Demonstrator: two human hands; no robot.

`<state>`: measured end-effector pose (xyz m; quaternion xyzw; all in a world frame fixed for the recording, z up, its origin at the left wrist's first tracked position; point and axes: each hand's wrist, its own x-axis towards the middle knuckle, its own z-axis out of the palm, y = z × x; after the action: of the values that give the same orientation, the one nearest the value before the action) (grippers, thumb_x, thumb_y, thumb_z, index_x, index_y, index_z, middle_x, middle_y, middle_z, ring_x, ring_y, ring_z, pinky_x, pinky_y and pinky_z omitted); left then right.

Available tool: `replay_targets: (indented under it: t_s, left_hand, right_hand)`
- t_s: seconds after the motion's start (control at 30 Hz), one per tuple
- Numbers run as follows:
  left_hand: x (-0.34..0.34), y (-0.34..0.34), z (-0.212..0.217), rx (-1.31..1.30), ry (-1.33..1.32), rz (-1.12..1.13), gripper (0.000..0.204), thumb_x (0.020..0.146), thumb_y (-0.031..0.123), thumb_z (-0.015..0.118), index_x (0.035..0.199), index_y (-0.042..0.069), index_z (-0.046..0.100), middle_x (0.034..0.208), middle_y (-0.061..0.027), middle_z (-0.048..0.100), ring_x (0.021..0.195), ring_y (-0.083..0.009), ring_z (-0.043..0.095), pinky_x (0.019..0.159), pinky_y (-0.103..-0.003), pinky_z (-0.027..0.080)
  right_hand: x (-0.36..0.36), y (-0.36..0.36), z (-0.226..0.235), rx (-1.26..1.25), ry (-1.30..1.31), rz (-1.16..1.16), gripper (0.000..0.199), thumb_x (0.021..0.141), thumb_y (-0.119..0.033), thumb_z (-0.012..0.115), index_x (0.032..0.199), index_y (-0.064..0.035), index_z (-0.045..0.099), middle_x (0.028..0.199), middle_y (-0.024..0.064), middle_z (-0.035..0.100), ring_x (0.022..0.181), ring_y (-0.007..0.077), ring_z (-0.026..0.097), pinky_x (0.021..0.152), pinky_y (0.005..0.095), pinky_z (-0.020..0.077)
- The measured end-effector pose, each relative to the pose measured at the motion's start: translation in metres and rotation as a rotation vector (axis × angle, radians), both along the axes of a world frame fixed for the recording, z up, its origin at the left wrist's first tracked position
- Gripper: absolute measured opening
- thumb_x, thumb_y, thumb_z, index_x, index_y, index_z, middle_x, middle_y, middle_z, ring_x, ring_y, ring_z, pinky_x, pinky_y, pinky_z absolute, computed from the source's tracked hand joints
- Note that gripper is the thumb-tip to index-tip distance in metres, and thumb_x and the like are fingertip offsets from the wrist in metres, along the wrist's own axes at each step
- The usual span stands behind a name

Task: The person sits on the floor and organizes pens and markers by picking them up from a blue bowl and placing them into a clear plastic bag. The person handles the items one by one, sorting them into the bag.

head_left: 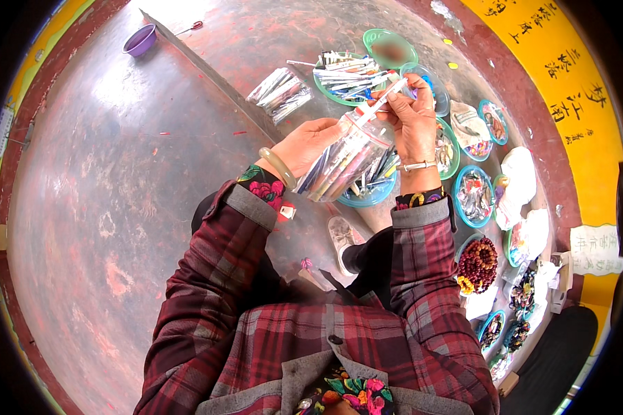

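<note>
I have the left hand (310, 144) gripping a clear pen bag (340, 160), the right hand (411, 116) fingertip-pinching a white pen (384, 98) at its top edge.

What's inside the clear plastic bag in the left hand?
A bundle of slim pens, mostly white, shows through the clear plastic bag. The left hand covers part of one side, and pens deeper in the bundle are hidden behind those in front.
</note>
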<state>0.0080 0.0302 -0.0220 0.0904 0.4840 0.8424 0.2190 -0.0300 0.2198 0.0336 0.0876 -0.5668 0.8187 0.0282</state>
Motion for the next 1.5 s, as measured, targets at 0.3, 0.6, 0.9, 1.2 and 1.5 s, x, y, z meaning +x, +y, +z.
replay_targets:
  t_s: [0.3,0.6,0.9,1.2,1.5]
  left_hand:
    - [0.000,-0.003,0.007,-0.087,0.042,-0.014,0.033,0.096,0.020,0.049,0.118,-0.005,0.051,0.108,-0.0063,0.059,0.097,-0.0095,0.056,0.086,-0.024,0.046]
    - [0.001,-0.002,0.012,-0.117,0.011,-0.017,0.033,0.095,0.020,0.050,0.117,-0.005,0.053,0.107,-0.0061,0.060,0.095,-0.0098,0.057,0.085,-0.024,0.046]
    - [-0.001,-0.001,0.004,-0.067,0.027,0.002,0.032,0.096,0.018,0.049,0.118,-0.005,0.052,0.108,-0.0065,0.060,0.097,-0.0097,0.057,0.085,-0.023,0.046]
    - [-0.002,-0.002,0.000,-0.074,0.015,-0.002,0.032,0.096,0.020,0.049,0.116,-0.005,0.052,0.106,-0.0058,0.060,0.095,-0.0090,0.057,0.083,-0.023,0.047]
    - [0.005,0.001,0.009,-0.059,0.089,-0.008,0.032,0.097,0.021,0.047,0.117,-0.003,0.053,0.104,-0.0041,0.059,0.093,-0.0074,0.055,0.081,-0.021,0.045]
  right_hand:
    - [-0.008,0.006,-0.011,-0.154,-0.145,-0.030,0.038,0.085,0.002,0.058,0.116,-0.0065,0.038,0.090,0.0209,0.065,0.075,0.0246,0.067,0.056,0.0264,0.0547]
    - [-0.003,0.005,-0.003,-0.048,0.014,-0.009,0.034,0.086,0.002,0.057,0.113,-0.0070,0.040,0.089,0.0200,0.065,0.074,0.0252,0.066,0.058,0.0240,0.0541]
    - [-0.005,0.003,-0.009,-0.098,-0.063,-0.106,0.035,0.085,0.002,0.059,0.111,-0.0067,0.039,0.085,0.0202,0.065,0.068,0.0228,0.066,0.052,0.0253,0.0534]
    - [0.002,-0.007,-0.004,-0.059,0.048,-0.004,0.033,0.085,0.001,0.060,0.109,-0.0086,0.039,0.085,0.0169,0.065,0.073,0.0235,0.067,0.057,0.0249,0.0548]
    - [0.002,-0.009,-0.006,0.043,-0.016,0.004,0.032,0.084,-0.001,0.062,0.108,-0.0091,0.042,0.082,0.0156,0.067,0.074,0.0182,0.066,0.058,0.0220,0.0521]
